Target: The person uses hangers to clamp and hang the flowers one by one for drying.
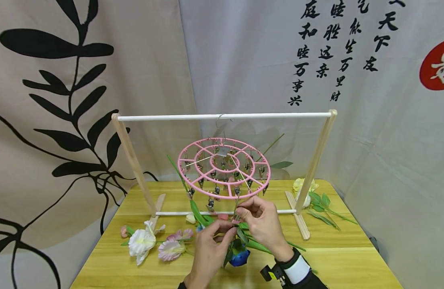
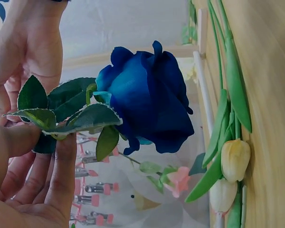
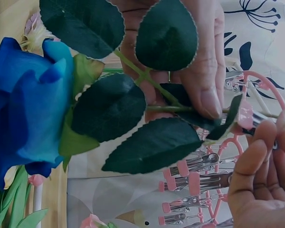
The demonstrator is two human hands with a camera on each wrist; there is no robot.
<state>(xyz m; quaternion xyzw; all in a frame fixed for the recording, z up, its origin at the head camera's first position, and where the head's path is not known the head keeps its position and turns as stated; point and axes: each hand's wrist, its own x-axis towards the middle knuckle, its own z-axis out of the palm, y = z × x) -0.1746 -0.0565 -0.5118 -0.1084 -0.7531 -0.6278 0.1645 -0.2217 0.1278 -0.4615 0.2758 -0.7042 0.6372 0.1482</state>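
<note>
A blue artificial rose (image 1: 240, 257) hangs bloom-down below both hands, its dark green leaves (image 3: 109, 107) around the stem. My left hand (image 1: 212, 249) pinches the stem just above the leaves; in the left wrist view the thumb and fingers meet there. My right hand (image 1: 263, 222) pinches a metal clip with pink tips (image 3: 247, 116) at the near edge of the pink round hanger (image 1: 222, 197). In the right wrist view the stem runs up to this clip. Whether the clip's tips bite on the stem, I cannot tell.
The hanger's hook hangs from the white bar (image 1: 280, 115) of a wooden stand (image 1: 135, 168). Other clips dangle from its rings, some with flowers. On the wooden table (image 1: 337, 257) lie a white flower (image 1: 141, 243), a pink-purple flower (image 1: 171, 249), tulips (image 2: 235, 159) and a yellow flower (image 1: 305, 184).
</note>
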